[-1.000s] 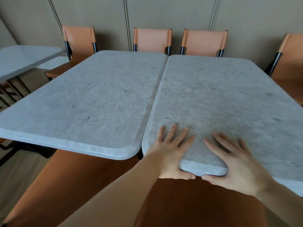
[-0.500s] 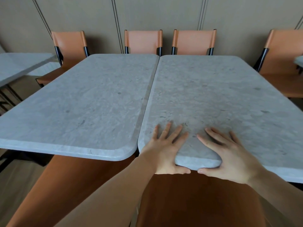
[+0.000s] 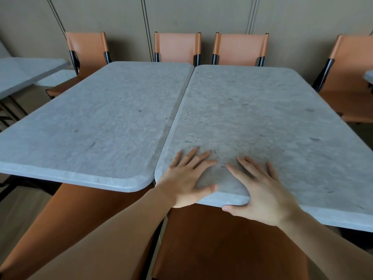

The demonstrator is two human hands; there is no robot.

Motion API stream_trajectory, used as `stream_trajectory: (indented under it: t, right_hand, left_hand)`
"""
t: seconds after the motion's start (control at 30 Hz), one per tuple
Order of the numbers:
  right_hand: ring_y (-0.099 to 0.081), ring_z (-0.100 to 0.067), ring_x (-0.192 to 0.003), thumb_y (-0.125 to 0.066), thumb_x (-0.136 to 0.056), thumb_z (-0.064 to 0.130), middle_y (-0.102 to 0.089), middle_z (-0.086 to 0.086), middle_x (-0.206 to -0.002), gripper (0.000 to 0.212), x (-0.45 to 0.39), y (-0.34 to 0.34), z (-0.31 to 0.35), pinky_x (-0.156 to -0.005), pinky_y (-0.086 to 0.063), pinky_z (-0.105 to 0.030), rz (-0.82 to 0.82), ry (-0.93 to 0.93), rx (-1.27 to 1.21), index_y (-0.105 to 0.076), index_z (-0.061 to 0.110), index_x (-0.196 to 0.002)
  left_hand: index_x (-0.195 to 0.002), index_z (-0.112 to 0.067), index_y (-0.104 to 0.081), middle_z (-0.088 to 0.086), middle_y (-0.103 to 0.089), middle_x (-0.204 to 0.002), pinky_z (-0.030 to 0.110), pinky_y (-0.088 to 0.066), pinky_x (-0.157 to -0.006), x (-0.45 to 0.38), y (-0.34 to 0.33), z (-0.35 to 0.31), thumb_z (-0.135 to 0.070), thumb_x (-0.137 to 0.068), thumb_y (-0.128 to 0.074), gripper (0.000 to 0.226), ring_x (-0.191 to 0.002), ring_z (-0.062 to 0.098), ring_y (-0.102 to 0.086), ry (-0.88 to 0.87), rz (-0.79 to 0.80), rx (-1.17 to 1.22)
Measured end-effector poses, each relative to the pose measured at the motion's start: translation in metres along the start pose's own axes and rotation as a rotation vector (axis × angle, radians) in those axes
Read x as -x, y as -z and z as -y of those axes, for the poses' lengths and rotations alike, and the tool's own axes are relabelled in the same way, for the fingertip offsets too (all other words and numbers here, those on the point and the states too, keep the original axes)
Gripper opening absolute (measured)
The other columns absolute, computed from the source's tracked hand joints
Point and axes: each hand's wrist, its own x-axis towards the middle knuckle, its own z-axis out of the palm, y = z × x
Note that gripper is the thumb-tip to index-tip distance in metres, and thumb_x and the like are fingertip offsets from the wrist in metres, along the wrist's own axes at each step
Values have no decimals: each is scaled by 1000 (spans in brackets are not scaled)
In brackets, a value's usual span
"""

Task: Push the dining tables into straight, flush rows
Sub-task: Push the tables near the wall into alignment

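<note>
right table [image 3: 252, 110] under left hand [image 3: 184, 179], right hand [image 3: 262, 196]

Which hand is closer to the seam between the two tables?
Left. The left hand lies flat on the near corner of the right table, just beside the seam; the right hand presses the same table's near edge, farther right.

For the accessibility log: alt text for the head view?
The left hand and right hand press flat on the near edge of the right grey table, which sits beside the left grey table along a narrow seam. Orange chairs stand along the far side.
</note>
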Motion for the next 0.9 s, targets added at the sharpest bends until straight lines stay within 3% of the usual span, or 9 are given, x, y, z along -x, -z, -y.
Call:
stream_trajectory:
  t: [0.1,0.2,0.3,0.4,0.53,0.63,0.73,0.83,0.9]
  right_hand:
    - [-43,-29,-144,-47,-61,92,-45,-8,-155,107,-1,4,4,-111,-33,-69,-27,5,-32,-38,31,-147]
    - [-45,-27,-142,-48,-61,89,-31,-8,-163,114,1,8,6,-111,-33,-68,-41,-1,-119,-38,22,-152]
    - [-23,-19,-153,-41,-70,78,6,1,-170,110,0,15,1,-124,-16,-56,-63,-32,-351,-13,25,-161]
    - [3,-7,-155,-42,-79,49,19,7,-168,93,-1,20,-8,-127,-11,-42,-91,-82,-652,-6,26,-161]
    - [3,0,-153,-55,-90,16,16,18,-167,83,4,31,-21,-118,-20,-20,-108,-184,-979,-14,31,-160]
    - [-9,-2,-152,-58,-93,13,14,18,-167,76,6,38,-37,-109,-23,-16,-20,-285,-1073,-22,34,-157]
    - [-29,-14,-149,-60,-93,13,7,9,-169,69,23,36,-56,-115,-36,-28,30,-255,-975,-30,29,-153]
    - [-41,-16,-137,-61,-90,9,-25,-4,-164,51,51,42,-69,-107,-24,-7,35,-130,-729,-52,12,-140]
    - [-47,-19,-133,-61,-87,6,-38,-3,-155,44,62,50,-75,-104,-29,-10,68,-84,-666,-59,9,-130]
  left_hand:
    - [-157,-47,-7,-27,-1,-165,42,10,-126,-3,4,-5,-75,-81,-1,82,-153,4,16,117,13,28]
    - [-152,-45,-21,-14,-25,-153,48,-5,-124,-24,1,-41,-66,-88,-7,68,-148,24,-16,390,-50,22]
    - [-143,-38,-35,3,-33,-140,55,-12,-119,-65,-5,-89,-50,-99,-32,46,-135,32,-30,750,-154,59]
    - [-138,-37,-38,5,-34,-138,53,-9,-119,-79,-9,-101,-47,-98,-31,41,-136,30,-28,878,-189,73]
    - [-133,-40,-41,2,-37,-135,51,-15,-116,-79,-15,-97,-62,-95,-32,45,-134,29,-31,894,-214,-5]
    - [-132,-39,-43,2,-37,-135,52,-17,-115,-82,-17,-97,-72,-92,-32,53,-134,30,-31,901,-222,-15]
    - [-131,-37,-46,5,-37,-135,50,-18,-114,-81,-18,-96,-74,-91,-34,56,-132,32,-32,912,-244,-25]
    - [-128,-36,-48,6,-39,-134,51,-18,-113,-82,-19,-98,-73,-91,-39,53,-131,33,-32,900,-281,-17]
    - [-128,-35,-49,7,-39,-134,52,-18,-113,-82,-18,-98,-73,-91,-41,54,-131,34,-33,896,-285,-9]
